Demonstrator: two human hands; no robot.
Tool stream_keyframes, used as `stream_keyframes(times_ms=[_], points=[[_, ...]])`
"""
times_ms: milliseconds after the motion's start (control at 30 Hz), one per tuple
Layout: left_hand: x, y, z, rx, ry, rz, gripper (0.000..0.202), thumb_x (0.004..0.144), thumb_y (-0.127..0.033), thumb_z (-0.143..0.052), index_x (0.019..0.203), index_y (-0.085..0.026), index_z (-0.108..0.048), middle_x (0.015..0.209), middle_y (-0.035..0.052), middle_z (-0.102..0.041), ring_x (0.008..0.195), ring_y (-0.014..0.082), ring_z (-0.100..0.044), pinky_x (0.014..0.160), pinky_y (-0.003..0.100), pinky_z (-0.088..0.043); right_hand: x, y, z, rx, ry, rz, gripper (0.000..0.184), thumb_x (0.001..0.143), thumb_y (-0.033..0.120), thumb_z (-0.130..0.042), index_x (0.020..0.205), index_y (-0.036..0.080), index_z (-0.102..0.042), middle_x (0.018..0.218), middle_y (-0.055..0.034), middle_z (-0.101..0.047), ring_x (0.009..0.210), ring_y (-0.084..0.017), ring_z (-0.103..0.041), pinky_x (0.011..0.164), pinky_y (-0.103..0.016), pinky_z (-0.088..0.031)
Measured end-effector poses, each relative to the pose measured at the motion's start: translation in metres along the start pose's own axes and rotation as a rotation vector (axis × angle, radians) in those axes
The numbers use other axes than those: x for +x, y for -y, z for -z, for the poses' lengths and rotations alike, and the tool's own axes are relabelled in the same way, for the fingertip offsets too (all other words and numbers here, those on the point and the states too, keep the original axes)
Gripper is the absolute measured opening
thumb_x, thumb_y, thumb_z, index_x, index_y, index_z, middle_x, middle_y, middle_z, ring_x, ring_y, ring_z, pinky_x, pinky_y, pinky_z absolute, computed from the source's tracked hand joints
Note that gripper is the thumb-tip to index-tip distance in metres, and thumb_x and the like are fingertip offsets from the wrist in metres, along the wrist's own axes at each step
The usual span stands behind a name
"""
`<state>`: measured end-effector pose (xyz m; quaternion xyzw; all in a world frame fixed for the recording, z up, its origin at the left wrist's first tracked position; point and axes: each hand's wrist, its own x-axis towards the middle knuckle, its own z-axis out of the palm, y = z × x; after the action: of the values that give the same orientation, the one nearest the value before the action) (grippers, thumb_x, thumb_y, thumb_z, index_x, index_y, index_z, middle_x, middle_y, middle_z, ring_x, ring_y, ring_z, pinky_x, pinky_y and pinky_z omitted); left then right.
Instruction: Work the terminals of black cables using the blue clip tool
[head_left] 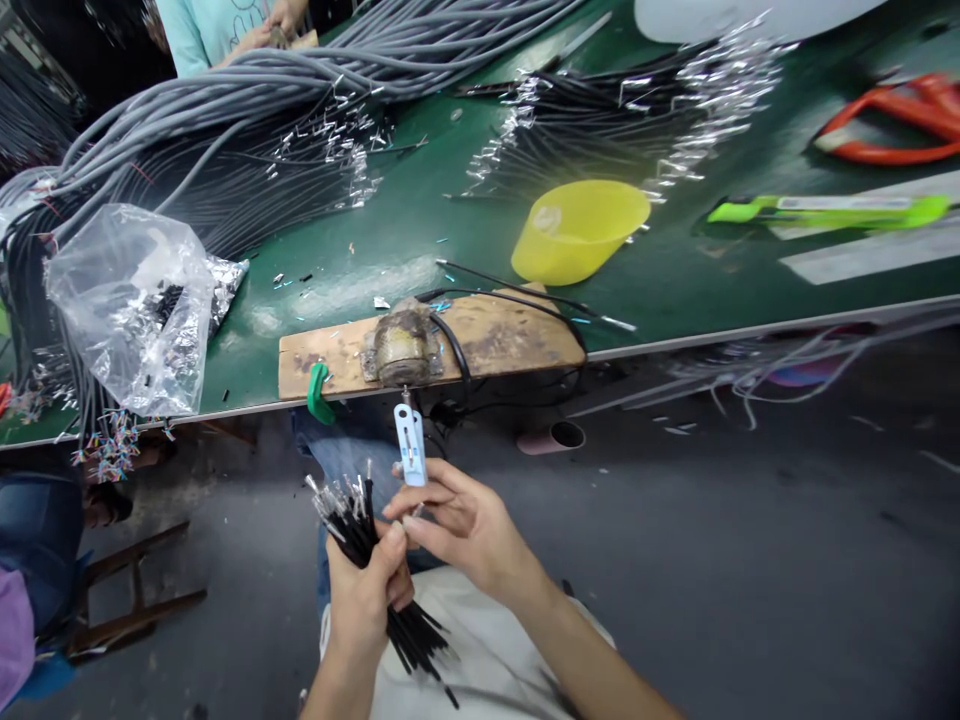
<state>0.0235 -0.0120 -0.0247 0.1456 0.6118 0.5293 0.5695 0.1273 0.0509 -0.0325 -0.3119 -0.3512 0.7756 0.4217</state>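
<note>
My left hand [367, 590] is wrapped round a bundle of short black cables [416, 637] with silvery tips, held over my lap. The tips fan out above the hand and the other ends hang below it. Close beside it, my right hand [472, 525] pinches a small silvery cable end [417, 510] between thumb and fingers, partly hidden. Just above these fingertips a light blue clothespin [410, 447] sticks out from the shaft of a small motor [403, 345]. This motor is fixed on a wooden board [510, 330] at the table edge.
On the green table [315, 260] lie grey cables [300, 80], a clear plastic bag [135, 310], a yellow cup [581, 230], more black cables [600, 110], orange-handled scissors [892, 125] and a green cutter [832, 212]. A green clip [319, 393] grips the board. A wooden stool [135, 600] stands lower left.
</note>
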Motion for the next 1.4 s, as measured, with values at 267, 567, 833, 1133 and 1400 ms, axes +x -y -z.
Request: stream_keyframes(times_ms=[267, 567, 833, 1133, 1400], points=[[-0.002, 0.0, -0.003, -0.01, -0.028, -0.036, 0.035, 0.061, -0.048, -0.073, 0.061, -0.017, -0.057, 0.04, -0.0083, -0.035, 0.031, 0.0028, -0.024, 0.033, 0.019, -0.022, -0.01, -0.008, -0.009, -0.196, -0.334, 0.184, 0.02, 0.065, 0.025, -0.074, 0.08, 0.018, -0.062, 0.061, -0.0036, -0.068, 0.055, -0.017, -0.064, 0.052, -0.027, -0.052], [-0.007, 0.0, -0.012, 0.178, -0.283, -0.333, 0.01, 0.067, -0.027, -0.071, 0.063, -0.019, -0.066, 0.061, 0.0027, -0.064, 0.056, 0.0181, -0.058, 0.056, 0.031, -0.048, -0.015, -0.023, -0.02, -0.407, -0.451, 0.673, 0.014, 0.072, 0.011, -0.064, 0.079, 0.022, -0.06, 0.065, -0.0015, -0.059, 0.058, -0.015, -0.057, 0.052, -0.027, -0.048], [-0.008, -0.008, -0.007, 0.189, -0.244, -0.343, 0.008, 0.064, -0.024, -0.073, 0.065, -0.019, -0.067, 0.063, 0.0022, -0.063, 0.056, 0.0165, -0.056, 0.054, 0.029, -0.047, -0.001, -0.004, 0.002, -0.247, -0.041, 0.305, 0.017, 0.078, 0.034, -0.061, 0.085, 0.019, -0.064, 0.078, -0.0051, -0.064, 0.074, -0.018, -0.06, 0.067, -0.029, -0.048], [-0.001, -0.002, -0.005, -0.027, -0.047, -0.053, 0.03, 0.065, -0.042, -0.07, 0.064, -0.018, -0.052, 0.043, -0.0094, -0.031, 0.033, 0.0026, -0.021, 0.035, 0.02, -0.021, -0.004, -0.007, -0.002, -0.517, -0.104, 0.623, 0.012, 0.08, 0.015, -0.054, 0.069, 0.019, -0.057, 0.062, -0.0011, -0.053, 0.062, -0.015, -0.048, 0.057, -0.028, -0.041], [0.003, -0.003, -0.002, -0.015, -0.035, -0.086, 0.037, 0.064, -0.046, -0.07, 0.057, -0.019, -0.046, 0.04, -0.0091, -0.031, 0.031, 0.0027, -0.024, 0.031, 0.018, -0.022, -0.003, -0.008, 0.008, -0.369, 0.016, 0.387, 0.017, 0.08, 0.035, -0.06, 0.083, 0.019, -0.065, 0.076, -0.0049, -0.062, 0.07, -0.017, -0.056, 0.064, -0.028, -0.044]])
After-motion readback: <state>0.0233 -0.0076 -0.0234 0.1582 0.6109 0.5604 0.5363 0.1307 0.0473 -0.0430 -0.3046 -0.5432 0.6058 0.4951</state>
